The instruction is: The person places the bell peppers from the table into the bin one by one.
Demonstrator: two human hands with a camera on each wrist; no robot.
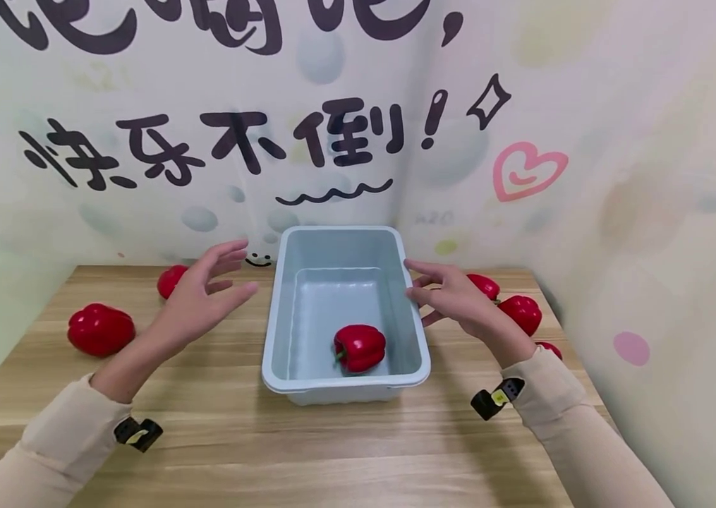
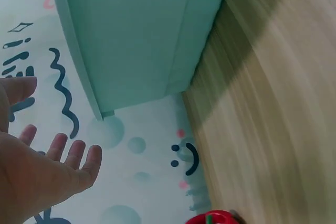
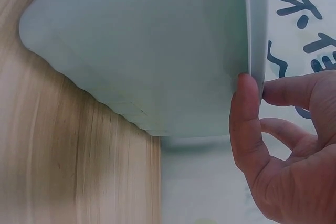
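A light blue rectangular plastic tub (image 1: 346, 386) stands on the wooden table, with one red bell pepper (image 1: 360, 348) lying inside near its front. My right hand (image 1: 453, 293) is at the tub's right rim; in the right wrist view its thumb and a finger pinch the rim (image 3: 257, 30). To the left of the tub and apart from it, my left hand (image 1: 208, 289) is raised with its fingers spread, holding nothing. Behind the left hand lies a bell pepper (image 1: 170, 281), partly hidden, and another bell pepper (image 1: 100, 329) rests left of that forearm.
Right of the tub, beyond my right hand and wrist, lie more red bell peppers (image 1: 520, 314), partly covered by the arm. A wall (image 1: 345, 197) with printed writing rises behind the table (image 1: 307, 451). Another wall (image 1: 669, 268) borders the right side.
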